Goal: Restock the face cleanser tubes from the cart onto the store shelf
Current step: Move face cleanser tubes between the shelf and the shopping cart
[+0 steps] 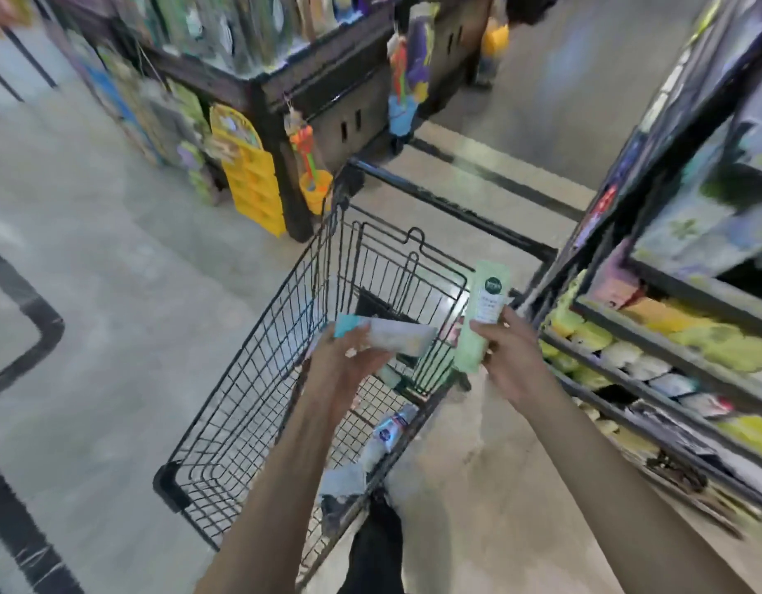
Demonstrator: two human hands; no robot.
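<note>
My right hand (510, 358) grips a pale green cleanser tube (482, 310), held nearly upright beside the right rim of the cart. A whitish tube with a teal end (396, 338) lies sideways in my left hand (349, 366), which holds it above the basket. Both hands hover over the black wire cart (250, 405). The store shelf (653, 349) with yellow and white packs stands close on the right. Motion blur softens the picture.
A water bottle (390, 426) and some pale items lie in the cart's near end. A dark display stand (284, 109) with hanging toys and yellow bins is ahead on the left. Grey floor with black lines spreads to the left.
</note>
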